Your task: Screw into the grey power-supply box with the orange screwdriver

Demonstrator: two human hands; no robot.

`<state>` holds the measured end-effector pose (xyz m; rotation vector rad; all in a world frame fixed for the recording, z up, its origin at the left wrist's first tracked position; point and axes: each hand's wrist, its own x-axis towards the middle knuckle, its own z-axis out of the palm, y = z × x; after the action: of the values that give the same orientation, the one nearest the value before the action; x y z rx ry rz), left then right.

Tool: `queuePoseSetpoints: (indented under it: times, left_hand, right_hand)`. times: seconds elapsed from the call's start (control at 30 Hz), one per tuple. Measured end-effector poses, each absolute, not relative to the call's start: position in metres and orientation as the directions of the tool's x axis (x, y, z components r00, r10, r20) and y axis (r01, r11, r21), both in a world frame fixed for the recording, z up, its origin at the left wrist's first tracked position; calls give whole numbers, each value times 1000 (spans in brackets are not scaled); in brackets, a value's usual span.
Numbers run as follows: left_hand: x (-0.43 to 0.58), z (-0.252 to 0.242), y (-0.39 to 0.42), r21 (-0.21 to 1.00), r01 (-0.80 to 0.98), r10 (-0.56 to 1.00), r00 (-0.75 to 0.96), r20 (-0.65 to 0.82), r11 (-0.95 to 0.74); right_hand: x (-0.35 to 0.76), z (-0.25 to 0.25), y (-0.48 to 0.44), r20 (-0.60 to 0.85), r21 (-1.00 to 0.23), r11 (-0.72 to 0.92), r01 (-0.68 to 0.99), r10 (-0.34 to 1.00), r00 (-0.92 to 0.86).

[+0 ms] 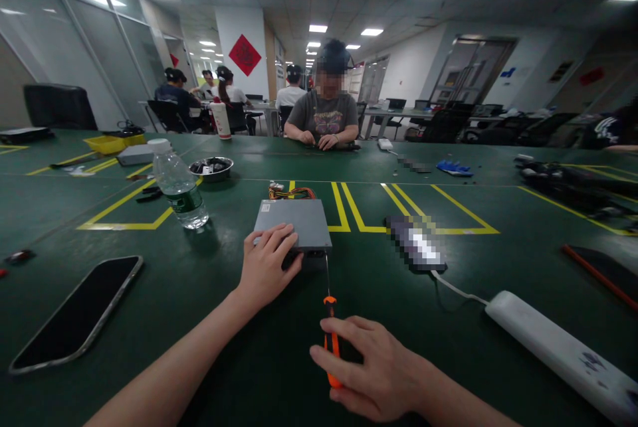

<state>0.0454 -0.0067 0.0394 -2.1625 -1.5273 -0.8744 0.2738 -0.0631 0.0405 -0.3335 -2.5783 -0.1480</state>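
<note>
Two hands over a green table (189,281): left hand (266,267) pressed flat and spread on the near corner of a grey metal box (294,221), probably to steady it; right hand (373,367) closed round an orange screwdriver (329,341). Long axis of the tool running away from the body, tip at the box's near edge.

Head camera looks forward and down across the table (448,294).

right hand (379,367) covering most of the orange screwdriver (329,306) handle, left hand (266,267) hiding the grey metal box (299,221) near corner, pixelated device (416,246) showing only as blur, white power strip (553,347) running off the right edge, both forearms being cropped below
</note>
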Motion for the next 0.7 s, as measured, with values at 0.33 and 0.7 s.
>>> queuePoseSetpoints:
  times: [0.33,0.7]
  left_hand:
    - [45,40,-7,71,935,736,226,639,-348]
    - [45,38,-6,65,935,729,228,646,-349]
  right_hand:
    - [272,37,-62,559,-13,963,271,231,-796]
    - [276,35,-62,649,15,957,289,210,-731]
